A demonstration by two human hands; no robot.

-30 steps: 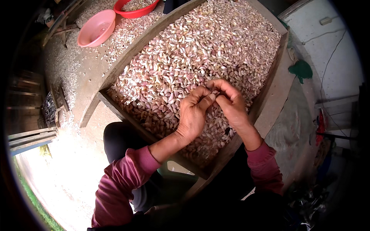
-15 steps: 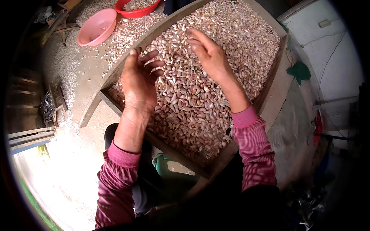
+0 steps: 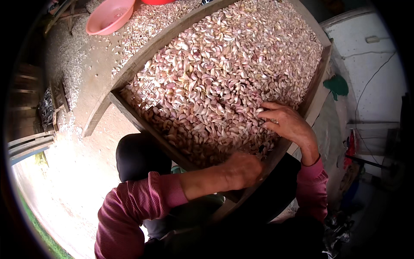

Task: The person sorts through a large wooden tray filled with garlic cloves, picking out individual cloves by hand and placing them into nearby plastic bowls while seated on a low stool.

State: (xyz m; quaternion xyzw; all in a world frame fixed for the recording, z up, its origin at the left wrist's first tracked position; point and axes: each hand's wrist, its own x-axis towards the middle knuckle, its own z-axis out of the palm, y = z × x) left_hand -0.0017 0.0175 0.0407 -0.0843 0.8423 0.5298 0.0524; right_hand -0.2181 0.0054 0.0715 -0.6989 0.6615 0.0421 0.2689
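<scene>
Loose garlic cloves (image 3: 215, 82), whitish with pink-purple skins, fill a tilted wooden tray (image 3: 144, 62) in front of me. My right hand (image 3: 288, 123) rests at the tray's right side, fingers stretched out and apart, their tips touching the cloves. Low at the near corner of the tray is my left hand (image 3: 242, 170), its arm crossing in front of me. It looks curled like a fist and slightly blurred; the fingertips and anything in them are hidden.
On the floor beyond the tray's left side lie more cloves (image 3: 144, 28), with a pink basin (image 3: 108, 19) and a red basin (image 3: 158, 1) near them. Wooden slats (image 3: 30, 144) stand at far left. A green cloth-like thing (image 3: 336, 86) is at right, by a pale panel (image 3: 366, 64).
Both hands, raised open over the cloves before, have come down and toward me. The left swung right to the near corner; the right moved right onto the cloves.
</scene>
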